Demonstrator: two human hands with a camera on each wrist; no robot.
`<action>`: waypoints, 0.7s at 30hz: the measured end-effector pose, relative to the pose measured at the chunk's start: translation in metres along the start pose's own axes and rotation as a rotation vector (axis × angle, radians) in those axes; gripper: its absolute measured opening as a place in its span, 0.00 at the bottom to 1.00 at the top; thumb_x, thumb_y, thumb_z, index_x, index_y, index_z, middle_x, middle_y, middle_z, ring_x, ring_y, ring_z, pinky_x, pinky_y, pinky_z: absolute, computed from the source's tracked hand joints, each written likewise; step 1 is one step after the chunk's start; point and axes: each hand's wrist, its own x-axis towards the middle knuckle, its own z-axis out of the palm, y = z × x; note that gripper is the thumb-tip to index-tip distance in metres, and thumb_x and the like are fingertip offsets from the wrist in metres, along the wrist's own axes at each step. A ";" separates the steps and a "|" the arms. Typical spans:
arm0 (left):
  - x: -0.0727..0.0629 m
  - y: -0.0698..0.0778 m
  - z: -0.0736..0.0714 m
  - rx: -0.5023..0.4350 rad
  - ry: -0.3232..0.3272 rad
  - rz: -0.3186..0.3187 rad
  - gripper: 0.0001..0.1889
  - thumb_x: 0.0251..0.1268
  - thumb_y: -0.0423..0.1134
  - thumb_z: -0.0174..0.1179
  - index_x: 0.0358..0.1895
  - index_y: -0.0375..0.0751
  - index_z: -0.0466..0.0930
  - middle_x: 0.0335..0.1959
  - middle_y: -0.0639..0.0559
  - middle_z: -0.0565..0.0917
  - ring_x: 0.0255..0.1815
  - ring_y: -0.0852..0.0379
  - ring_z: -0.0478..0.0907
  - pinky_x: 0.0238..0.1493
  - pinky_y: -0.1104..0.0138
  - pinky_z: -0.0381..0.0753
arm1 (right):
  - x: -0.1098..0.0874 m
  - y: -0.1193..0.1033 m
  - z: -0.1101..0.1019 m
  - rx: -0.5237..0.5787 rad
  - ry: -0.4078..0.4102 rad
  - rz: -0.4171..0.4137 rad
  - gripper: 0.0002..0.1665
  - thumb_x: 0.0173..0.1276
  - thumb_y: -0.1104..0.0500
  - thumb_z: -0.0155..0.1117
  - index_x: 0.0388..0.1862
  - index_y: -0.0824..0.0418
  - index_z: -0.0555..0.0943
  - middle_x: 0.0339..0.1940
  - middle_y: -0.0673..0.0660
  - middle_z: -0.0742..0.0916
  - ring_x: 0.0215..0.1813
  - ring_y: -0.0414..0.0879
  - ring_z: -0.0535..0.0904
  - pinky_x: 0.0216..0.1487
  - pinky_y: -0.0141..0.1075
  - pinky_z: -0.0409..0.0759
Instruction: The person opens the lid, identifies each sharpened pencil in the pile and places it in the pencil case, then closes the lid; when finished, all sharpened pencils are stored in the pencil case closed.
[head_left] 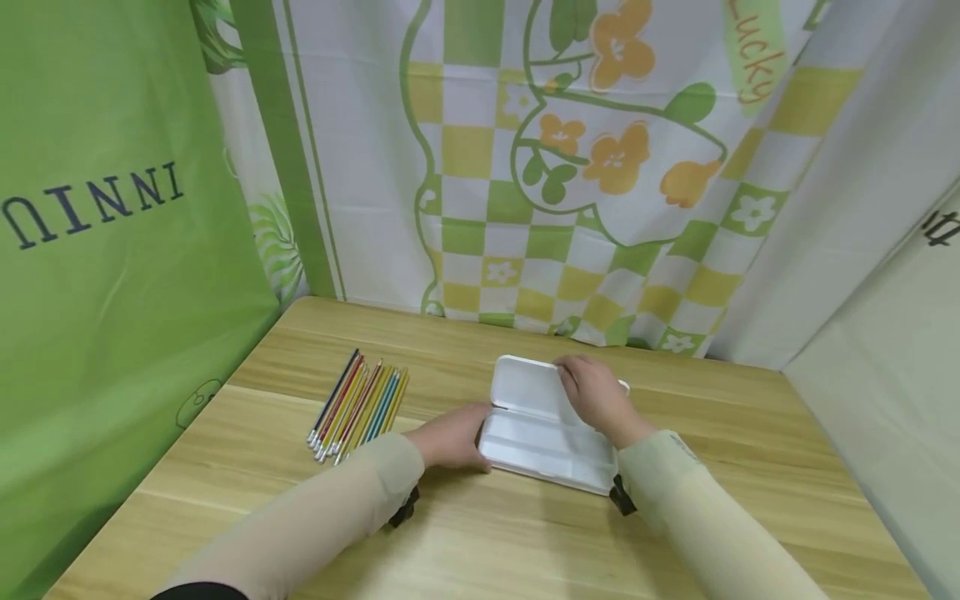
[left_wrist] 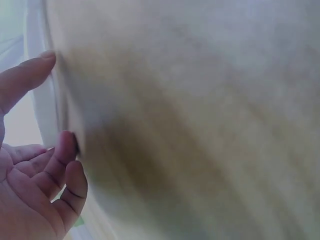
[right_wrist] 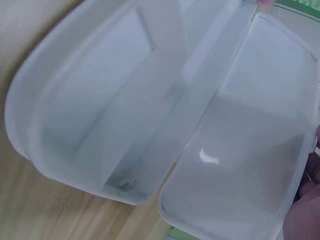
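Observation:
A white plastic pencil case (head_left: 551, 450) lies unfolded on the table, its lid (head_left: 525, 385) tilted back on the far side. Long compartments show inside its base (right_wrist: 115, 110) in the right wrist view. At the case's left end, my left hand (head_left: 453, 437) holds the base, thumb at the near corner. My right hand (head_left: 596, 396) grips the outer edge of the lid; part of this hand (right_wrist: 305, 210) shows beside the lid in the right wrist view. In the left wrist view, the thumb and fingers of my left hand (left_wrist: 35, 185) meet the case's edge.
Several pencils (head_left: 360, 408) in red, yellow, blue and dark colours lie side by side left of the case. A wooden table (head_left: 510, 550) carries everything. A patterned curtain (head_left: 480, 167) hangs behind it, and a green sheet (head_left: 112, 292) borders the left side.

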 end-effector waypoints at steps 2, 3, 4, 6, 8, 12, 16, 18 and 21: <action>-0.002 -0.002 -0.003 0.004 -0.001 -0.008 0.41 0.47 0.37 0.81 0.68 0.38 0.73 0.59 0.47 0.82 0.59 0.52 0.79 0.66 0.57 0.75 | 0.003 -0.003 0.001 0.006 -0.013 0.007 0.12 0.77 0.66 0.57 0.50 0.71 0.83 0.48 0.69 0.87 0.55 0.66 0.82 0.60 0.58 0.78; -0.003 -0.003 -0.005 0.008 0.001 -0.013 0.41 0.46 0.37 0.82 0.67 0.37 0.74 0.59 0.47 0.82 0.59 0.52 0.79 0.65 0.57 0.76 | 0.005 -0.005 0.001 0.010 -0.021 0.006 0.12 0.77 0.66 0.57 0.50 0.71 0.83 0.48 0.69 0.87 0.55 0.66 0.82 0.60 0.58 0.78; -0.004 -0.003 -0.006 0.012 0.004 -0.018 0.41 0.46 0.36 0.82 0.67 0.37 0.74 0.59 0.47 0.82 0.58 0.51 0.79 0.65 0.56 0.76 | 0.006 -0.007 0.002 0.010 -0.028 0.004 0.12 0.77 0.66 0.57 0.50 0.71 0.84 0.48 0.69 0.87 0.55 0.66 0.82 0.60 0.58 0.78; -0.007 -0.003 -0.009 0.021 0.008 -0.029 0.41 0.45 0.35 0.82 0.67 0.37 0.74 0.59 0.46 0.82 0.59 0.50 0.79 0.65 0.55 0.76 | 0.008 -0.011 0.001 0.010 -0.041 0.005 0.12 0.78 0.65 0.56 0.51 0.70 0.84 0.49 0.68 0.87 0.55 0.65 0.82 0.60 0.58 0.78; -0.009 -0.002 -0.011 0.034 0.014 -0.033 0.43 0.45 0.35 0.82 0.68 0.36 0.72 0.60 0.44 0.81 0.60 0.48 0.78 0.66 0.55 0.76 | 0.009 -0.014 0.001 0.001 -0.043 0.009 0.13 0.78 0.65 0.56 0.52 0.70 0.83 0.50 0.68 0.87 0.56 0.65 0.82 0.60 0.58 0.78; -0.013 0.003 -0.013 0.047 0.022 -0.044 0.45 0.45 0.35 0.82 0.70 0.33 0.71 0.62 0.41 0.80 0.61 0.45 0.78 0.66 0.53 0.75 | 0.003 -0.017 0.000 -0.049 0.025 -0.053 0.15 0.77 0.64 0.60 0.57 0.70 0.82 0.53 0.68 0.85 0.57 0.65 0.81 0.60 0.59 0.77; -0.014 0.005 -0.012 0.074 0.033 -0.063 0.44 0.45 0.38 0.82 0.69 0.34 0.71 0.62 0.42 0.80 0.61 0.46 0.78 0.65 0.53 0.76 | -0.017 -0.016 -0.003 -0.086 0.190 -0.261 0.16 0.70 0.65 0.67 0.55 0.70 0.82 0.49 0.67 0.83 0.51 0.64 0.80 0.54 0.60 0.78; -0.014 0.004 -0.011 0.079 0.036 -0.064 0.44 0.45 0.38 0.81 0.69 0.34 0.72 0.61 0.43 0.80 0.59 0.48 0.79 0.64 0.54 0.77 | -0.032 -0.013 -0.005 -0.086 0.251 -0.364 0.15 0.66 0.67 0.69 0.51 0.69 0.82 0.46 0.65 0.83 0.47 0.63 0.80 0.49 0.59 0.79; -0.016 0.001 -0.008 0.075 0.036 -0.065 0.43 0.45 0.39 0.81 0.69 0.36 0.72 0.59 0.45 0.81 0.56 0.50 0.79 0.62 0.54 0.78 | -0.054 -0.003 -0.009 -0.091 0.271 -0.451 0.15 0.59 0.68 0.69 0.46 0.69 0.83 0.42 0.64 0.83 0.42 0.61 0.80 0.44 0.57 0.79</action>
